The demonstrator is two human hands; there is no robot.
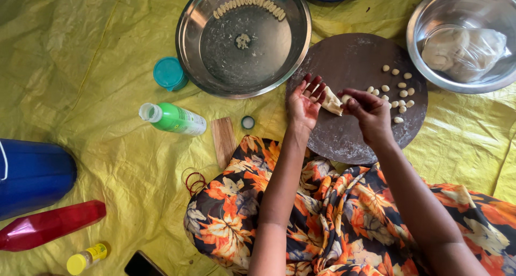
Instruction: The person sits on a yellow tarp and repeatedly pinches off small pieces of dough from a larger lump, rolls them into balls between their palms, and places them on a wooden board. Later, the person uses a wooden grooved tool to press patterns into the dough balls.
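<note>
yellow sheet [97, 45], pale dough [332, 101], orange floral skirt [333, 217], green bottle [174, 118]

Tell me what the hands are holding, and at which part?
A piece of dough: its left end rests on the left hand, and the right hand pinches its right end.
</note>
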